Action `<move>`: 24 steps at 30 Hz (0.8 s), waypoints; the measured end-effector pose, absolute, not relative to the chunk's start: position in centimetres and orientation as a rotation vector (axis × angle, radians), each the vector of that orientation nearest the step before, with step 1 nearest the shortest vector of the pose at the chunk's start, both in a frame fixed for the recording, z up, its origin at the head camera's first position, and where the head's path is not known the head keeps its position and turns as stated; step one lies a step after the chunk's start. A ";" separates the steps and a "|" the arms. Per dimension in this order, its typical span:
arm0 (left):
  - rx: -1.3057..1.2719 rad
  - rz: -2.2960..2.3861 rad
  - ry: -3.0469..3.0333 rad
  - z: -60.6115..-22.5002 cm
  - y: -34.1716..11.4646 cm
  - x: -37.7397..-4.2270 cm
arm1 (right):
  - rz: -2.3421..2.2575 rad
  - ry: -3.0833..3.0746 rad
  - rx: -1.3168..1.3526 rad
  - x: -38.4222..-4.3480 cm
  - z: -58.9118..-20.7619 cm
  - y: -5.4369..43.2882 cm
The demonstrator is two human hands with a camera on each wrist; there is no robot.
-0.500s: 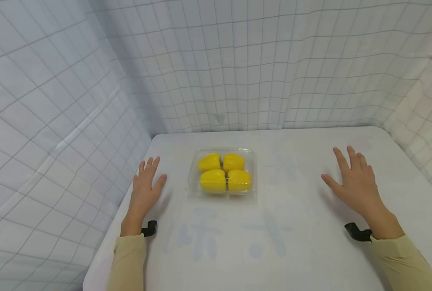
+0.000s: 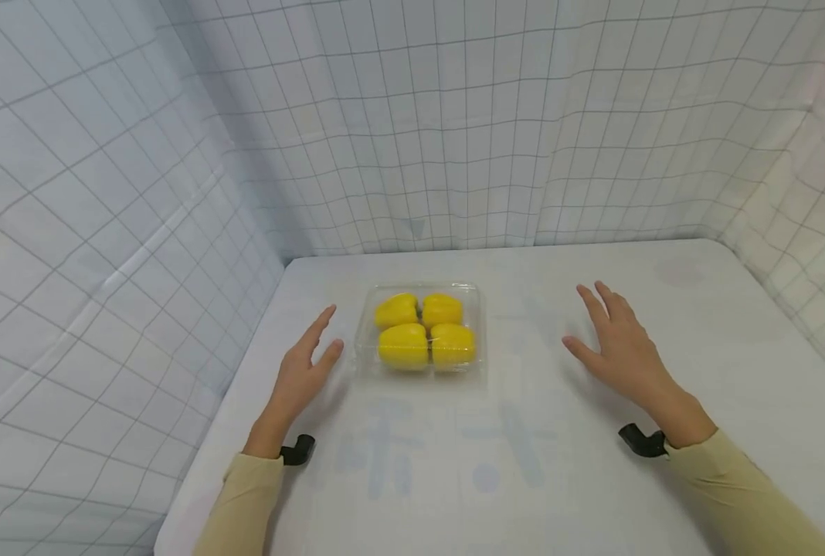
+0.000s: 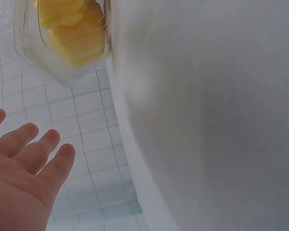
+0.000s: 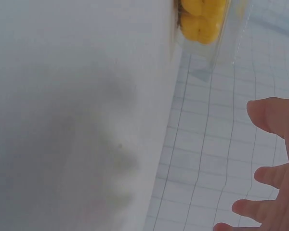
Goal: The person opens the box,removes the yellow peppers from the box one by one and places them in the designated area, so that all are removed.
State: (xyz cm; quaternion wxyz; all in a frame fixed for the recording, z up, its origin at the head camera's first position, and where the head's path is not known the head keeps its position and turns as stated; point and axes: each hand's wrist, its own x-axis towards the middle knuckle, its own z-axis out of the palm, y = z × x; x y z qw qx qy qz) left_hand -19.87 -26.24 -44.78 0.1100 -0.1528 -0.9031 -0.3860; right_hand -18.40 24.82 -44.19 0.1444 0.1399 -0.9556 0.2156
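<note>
Your left grip [image 2: 300, 380] and right grip [image 2: 628, 359] have drawn inward toward the clear box [image 2: 480, 328].
The left is near it, the right well apart; both are wide, holding nothing. It sits on the surface [image 2: 454, 517] between them, four yellow peppers [image 2: 403, 347] inside; the gaps are narrower, but contact is not yet made.

Grid-patterned cloth [image 2: 419, 116] hangs behind and on both sides of a white table [image 2: 524, 513].
</note>
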 end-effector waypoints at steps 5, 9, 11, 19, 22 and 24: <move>-0.559 -1.276 -2.641 -44.8 -25.3 -20.2 | 0.765 -2.758 0.481 -18.7 -44.3 21.8; -0.588 -1.415 -2.667 -45.1 -24.9 -20.2 | 0.855 -2.774 0.565 -18.8 -44.7 19.2; -0.604 -1.502 -2.667 -45.1 -24.8 -20.3 | 0.918 -2.796 0.599 -18.9 -44.8 18.1; -0.622 -1.842 -2.638 -44.9 -24.1 -20.1 | 1.196 -2.828 0.703 -18.8 -45.4 15.1; -0.627 -1.857 -2.642 -45.0 -23.8 -19.8 | 1.266 -2.840 0.729 -18.8 -45.6 14.2; -0.620 -1.852 -2.647 -45.2 -23.6 -19.7 | 1.305 -2.841 0.749 -18.8 -45.7 13.8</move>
